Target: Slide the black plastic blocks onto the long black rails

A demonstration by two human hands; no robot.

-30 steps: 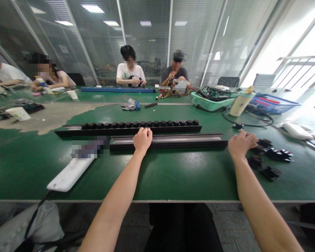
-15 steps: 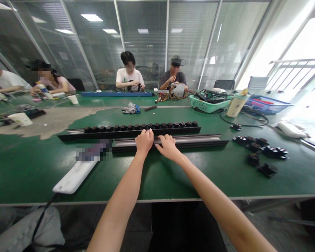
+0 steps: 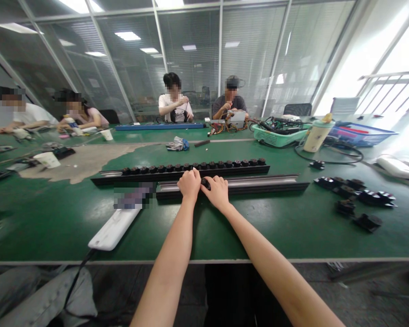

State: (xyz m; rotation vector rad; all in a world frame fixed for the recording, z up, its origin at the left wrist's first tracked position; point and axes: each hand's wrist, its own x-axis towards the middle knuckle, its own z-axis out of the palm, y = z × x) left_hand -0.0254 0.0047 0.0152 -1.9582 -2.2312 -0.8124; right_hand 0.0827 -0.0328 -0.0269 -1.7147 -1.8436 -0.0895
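1. Hands: set side by side at the near rail (image 3: 259,185), close together over its left-middle stretch. Right hand (image 3: 217,190) pinches a small black part (image 3: 206,182) between thumb and fingers. Left hand (image 3: 188,184) curls over the rail; what its fingers grip is hidden, cannot tell.
2. Position: black part sits at the rail's channel, between the hands. Seated or merely resting there, cannot tell.
3. Risk: part could tip or jam, if pressed in askew; fingers cover much of it, so misalignment would be easy to miss.
4. Risk: rail could skid on the smooth desk (image 3: 276,231) if the left hand's steadying is weak. The far rail (image 3: 107,178), with its row of black parts (image 3: 187,167), lies just behind and might get knocked.
5. Risk: white power strip (image 3: 116,229) lies near the rail's left end; a leftward slide might bump it.
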